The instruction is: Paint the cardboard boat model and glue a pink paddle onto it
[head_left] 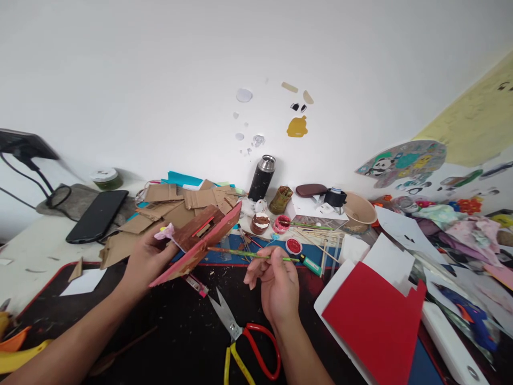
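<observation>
My left hand (145, 263) grips a small painted cardboard model (205, 227), brown on one face with a slot-like opening and a pinkish-red flat panel along its edge. A little pale pink flower-like piece (165, 232) sticks out by my left fingers. Between the thumb and fingers of my right hand (279, 286) is a thin paintbrush (244, 253) with a green handle. Its tip reaches the edge of the red panel; whether it presses on it I cannot tell. Below, scissors (233, 326) with red and yellow handles lie open on the black mat.
Behind the hands stand a brown paint jar (259, 227), a pink paint pot (282, 224), a red paint lid (294, 246) and a black flask (262, 179). Cardboard scraps (160, 214) and a phone (97, 216) lie left; red card (377, 321) lies right.
</observation>
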{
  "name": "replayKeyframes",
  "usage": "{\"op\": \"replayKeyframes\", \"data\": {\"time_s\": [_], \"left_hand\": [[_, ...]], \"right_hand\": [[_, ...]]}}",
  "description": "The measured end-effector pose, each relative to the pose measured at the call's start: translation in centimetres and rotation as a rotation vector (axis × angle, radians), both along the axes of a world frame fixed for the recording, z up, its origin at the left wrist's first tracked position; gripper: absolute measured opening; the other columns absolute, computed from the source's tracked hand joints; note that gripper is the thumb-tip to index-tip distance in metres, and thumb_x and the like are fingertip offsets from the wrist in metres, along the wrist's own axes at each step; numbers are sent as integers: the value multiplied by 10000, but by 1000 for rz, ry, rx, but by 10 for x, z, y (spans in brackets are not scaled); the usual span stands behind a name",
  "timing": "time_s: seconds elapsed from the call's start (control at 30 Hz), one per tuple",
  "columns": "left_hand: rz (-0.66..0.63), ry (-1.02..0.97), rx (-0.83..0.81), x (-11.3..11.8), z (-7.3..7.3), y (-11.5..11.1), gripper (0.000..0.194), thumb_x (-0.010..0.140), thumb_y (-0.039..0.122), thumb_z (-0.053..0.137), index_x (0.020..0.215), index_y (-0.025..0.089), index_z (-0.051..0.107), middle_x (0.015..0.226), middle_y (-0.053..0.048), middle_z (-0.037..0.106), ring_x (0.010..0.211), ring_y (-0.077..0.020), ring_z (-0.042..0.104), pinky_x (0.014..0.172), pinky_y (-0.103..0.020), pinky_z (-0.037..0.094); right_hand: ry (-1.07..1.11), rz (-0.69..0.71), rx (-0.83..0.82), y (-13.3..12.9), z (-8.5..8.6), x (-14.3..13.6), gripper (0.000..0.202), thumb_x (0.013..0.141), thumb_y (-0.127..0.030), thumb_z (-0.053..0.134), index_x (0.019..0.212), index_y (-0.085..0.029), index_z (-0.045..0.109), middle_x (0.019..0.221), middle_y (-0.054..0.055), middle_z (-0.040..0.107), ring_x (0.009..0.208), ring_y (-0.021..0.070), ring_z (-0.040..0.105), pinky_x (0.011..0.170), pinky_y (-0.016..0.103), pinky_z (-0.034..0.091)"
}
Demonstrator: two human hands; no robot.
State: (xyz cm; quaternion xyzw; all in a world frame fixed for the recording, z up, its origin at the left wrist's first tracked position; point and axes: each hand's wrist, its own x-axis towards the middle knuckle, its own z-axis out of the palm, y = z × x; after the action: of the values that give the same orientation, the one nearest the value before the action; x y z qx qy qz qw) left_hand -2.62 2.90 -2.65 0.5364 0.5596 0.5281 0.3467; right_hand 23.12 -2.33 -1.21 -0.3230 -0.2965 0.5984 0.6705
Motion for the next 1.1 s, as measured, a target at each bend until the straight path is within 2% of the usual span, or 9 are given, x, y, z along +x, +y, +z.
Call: {"op": "replayKeyframes", "data": {"time_s": [0.4, 0.83, 1.1], "left_hand": [[9, 2, -7, 2, -1, -2, 379, 747, 566, 814, 768, 211, 683, 718, -5, 680, 700, -204, 603, 657, -302, 523], [-9, 23, -20, 3, 3, -1, 326, 729, 535, 791, 759, 235, 668, 700, -5, 690, 695, -226, 626, 667, -328, 531], [-13, 50, -21, 1, 4, -2, 312, 743, 517, 791, 738, 236, 655, 706, 2, 693, 705, -218, 620, 688, -324, 518]], "right_hand": [[-22, 178, 45, -8, -8, -13, 420, 1017, -571, 745, 899, -169, 784, 681, 49, 808, 484, 149, 746, 436, 175, 504], [-30, -59, -19, 2, 1, 2, 429, 937, -605, 819, 885, -183, 765, 652, 29, 780, 485, 147, 711, 430, 193, 503], [-31, -30, -20, -1, 2, -2, 433, 927, -606, 829, 874, -181, 765, 656, 34, 786, 477, 157, 714, 422, 202, 505]]}}
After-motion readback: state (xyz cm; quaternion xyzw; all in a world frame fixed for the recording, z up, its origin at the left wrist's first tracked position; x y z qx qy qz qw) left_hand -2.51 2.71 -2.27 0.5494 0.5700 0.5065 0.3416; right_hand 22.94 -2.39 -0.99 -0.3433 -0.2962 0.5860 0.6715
